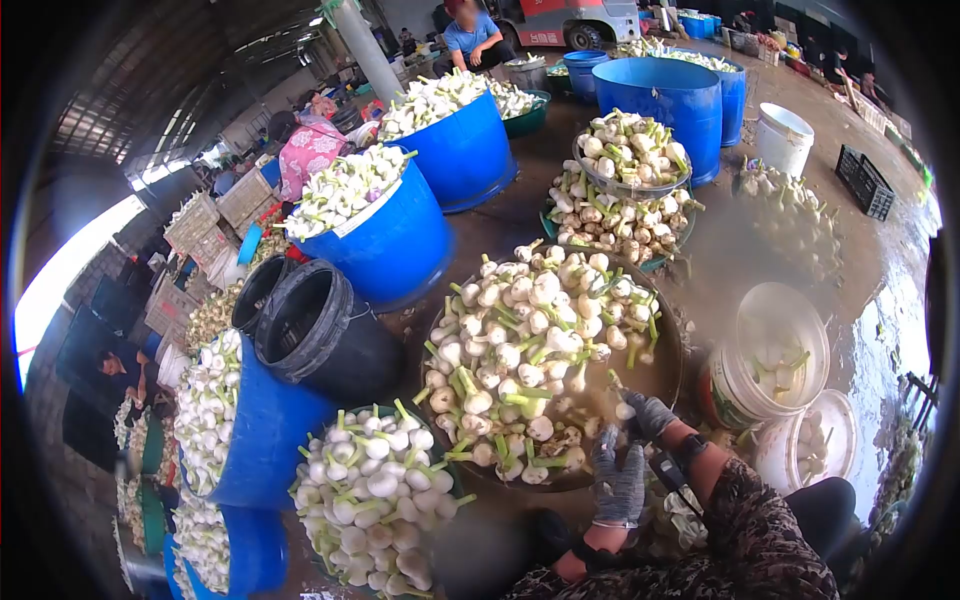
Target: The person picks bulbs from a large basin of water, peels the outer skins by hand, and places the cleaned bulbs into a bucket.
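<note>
A wide round tub holds many garlic bulbs with cut green stems, and murky water shows at its right side. My right hand, in a grey glove, is at the tub's lower right edge, its fingers closed around a garlic bulb with a short stem. Just left of it, my left hand, also gloved, is raised over the near rim with its fingers apart and nothing visible in it. Paler bulbs are heaped left of the tub.
Blue barrels full of garlic line the left, beside a black bucket. White buckets stand at the right. Behind the tub is another garlic pile. A person in a blue shirt sits at the back.
</note>
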A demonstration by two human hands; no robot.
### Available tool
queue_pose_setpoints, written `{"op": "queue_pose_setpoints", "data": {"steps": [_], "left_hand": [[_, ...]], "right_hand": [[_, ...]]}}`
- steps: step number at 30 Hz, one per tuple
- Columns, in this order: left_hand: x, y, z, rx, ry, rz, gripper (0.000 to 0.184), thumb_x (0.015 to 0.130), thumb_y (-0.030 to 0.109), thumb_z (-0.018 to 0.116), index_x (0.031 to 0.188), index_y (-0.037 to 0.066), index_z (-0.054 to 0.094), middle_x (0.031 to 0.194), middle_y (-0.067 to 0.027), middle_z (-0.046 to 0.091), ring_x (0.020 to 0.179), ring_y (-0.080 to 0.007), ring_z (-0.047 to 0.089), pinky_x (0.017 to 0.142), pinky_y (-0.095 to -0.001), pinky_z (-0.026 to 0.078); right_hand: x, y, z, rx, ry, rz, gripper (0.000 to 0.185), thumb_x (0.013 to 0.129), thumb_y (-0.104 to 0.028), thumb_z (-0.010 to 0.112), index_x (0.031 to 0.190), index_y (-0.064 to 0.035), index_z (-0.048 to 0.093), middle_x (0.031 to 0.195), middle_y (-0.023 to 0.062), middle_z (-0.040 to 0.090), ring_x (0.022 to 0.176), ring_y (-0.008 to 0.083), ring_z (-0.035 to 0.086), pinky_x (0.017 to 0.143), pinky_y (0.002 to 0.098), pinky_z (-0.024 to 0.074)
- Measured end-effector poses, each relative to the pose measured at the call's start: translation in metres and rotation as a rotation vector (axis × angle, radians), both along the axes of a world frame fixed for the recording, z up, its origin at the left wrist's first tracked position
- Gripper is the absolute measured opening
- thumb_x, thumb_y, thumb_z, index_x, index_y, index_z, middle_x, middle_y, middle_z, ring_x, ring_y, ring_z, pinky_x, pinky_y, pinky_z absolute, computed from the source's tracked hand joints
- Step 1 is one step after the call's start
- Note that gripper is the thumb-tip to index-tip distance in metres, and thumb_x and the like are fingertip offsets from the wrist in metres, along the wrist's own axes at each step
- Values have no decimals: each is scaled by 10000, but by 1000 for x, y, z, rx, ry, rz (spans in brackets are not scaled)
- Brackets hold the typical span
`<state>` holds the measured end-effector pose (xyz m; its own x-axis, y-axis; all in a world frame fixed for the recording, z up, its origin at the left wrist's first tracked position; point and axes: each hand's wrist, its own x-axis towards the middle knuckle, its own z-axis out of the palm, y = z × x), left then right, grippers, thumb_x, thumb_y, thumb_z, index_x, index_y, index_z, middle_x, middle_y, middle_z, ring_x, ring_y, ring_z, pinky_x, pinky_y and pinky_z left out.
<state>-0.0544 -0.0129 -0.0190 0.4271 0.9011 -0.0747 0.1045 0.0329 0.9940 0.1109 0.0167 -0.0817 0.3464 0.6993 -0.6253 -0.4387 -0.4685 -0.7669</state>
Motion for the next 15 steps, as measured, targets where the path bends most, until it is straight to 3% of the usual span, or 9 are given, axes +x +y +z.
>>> {"op": "queue_pose_setpoints", "data": {"steps": [2,4,5,8,9,10,12,13,15], "left_hand": [[8,-2,28,98,55,-70,561,913,77,597,1413,-14,357,1395,-171,442,1268,-247,463,1083,-377,362],[16,-6,27,353,193,-238,571,897,58,611,1417,12,378,1346,-162,503,1253,-253,482,1085,-378,364],[23,-11,20,360,198,-253,571,897,58,611,1417,12,378,1346,-162,503,1253,-253,482,1085,-378,364],[33,-30,24,87,-125,-608,490,912,85,614,1371,34,448,1337,-128,522,1252,-250,489,1075,-354,388],[35,-36,24,89,-114,-627,490,912,85,614,1371,34,448,1337,-128,522,1252,-250,489,1075,-354,388],[38,-43,21,126,-143,-622,473,915,104,622,1356,38,461,1331,-129,524,1239,-241,496,1068,-353,396],[43,-54,11,199,-116,-590,437,926,153,634,1325,53,484,1310,-130,528,1213,-220,508,1050,-350,412],[44,-56,9,124,-102,-575,465,939,218,627,1341,54,460,1263,-142,545,1147,-223,546,992,-360,451],[51,-53,-24,-81,-151,-557,458,940,208,626,1338,57,459,1256,-117,537,1128,-201,541,988,-350,454]], "right_hand": [[-1,-34,29,11,73,-3,495,956,-564,466,861,-98,602,784,92,654,676,213,650,517,377,501],[-2,-66,34,64,430,-119,530,949,-606,438,897,-105,605,775,67,659,622,223,635,502,378,505],[-21,-78,84,92,466,-199,583,929,-670,391,940,-129,607,781,61,667,630,226,642,509,378,518],[-6,-137,101,68,343,13,671,894,-750,308,1034,-162,600,878,96,686,773,255,679,642,432,563],[-11,-152,118,27,340,-87,643,918,-704,346,1066,-133,603,860,100,691,687,233,676,579,412,553],[0,-168,97,299,-550,149,601,945,-645,365,1081,-110,603,847,98,690,682,222,674,583,389,552],[4,-197,118,-127,-653,440,365,981,-390,506,1089,-56,602,848,117,682,721,230,666,666,332,539],[-4,-203,148,-254,-356,121,212,936,-246,605,1009,-47,615,843,118,677,766,239,660,709,334,524],[-17,-221,136,57,-969,-183,156,892,-157,653,984,-34,623,828,132,667,732,237,650,678,334,513]]}}
